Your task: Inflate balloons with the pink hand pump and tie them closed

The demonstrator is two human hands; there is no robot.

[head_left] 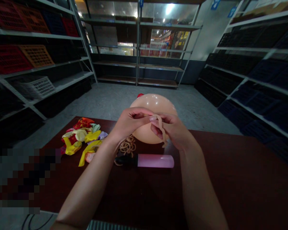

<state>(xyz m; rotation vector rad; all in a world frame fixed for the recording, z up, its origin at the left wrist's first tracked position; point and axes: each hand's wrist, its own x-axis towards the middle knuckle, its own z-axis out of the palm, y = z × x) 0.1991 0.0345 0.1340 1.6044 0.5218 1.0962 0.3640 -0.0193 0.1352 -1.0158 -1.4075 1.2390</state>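
Observation:
My left hand [133, 123] and my right hand [170, 126] meet fingertip to fingertip over the dark table, both closed in a pinch. A thin beige strip [162, 127], like a long uninflated balloon, loops from between the fingers and hangs down past my right hand. Directly behind them is a large peach inflated balloon [156, 100]. Whether the fingers also grip its neck is hidden. Below my hands lies a balloon pump [156, 161] with a pink barrel and black end. Several coiled beige strips [127, 146] are heaped beside my left wrist.
A pile of limp coloured balloons [80, 135] lies left on the brown table [230, 169]. Something small and red [140, 95] shows behind the inflated balloon. Metal shelves [137, 64] stand across the floor, with crates [37, 56] on the left racks and dark crates [268, 73] on the right.

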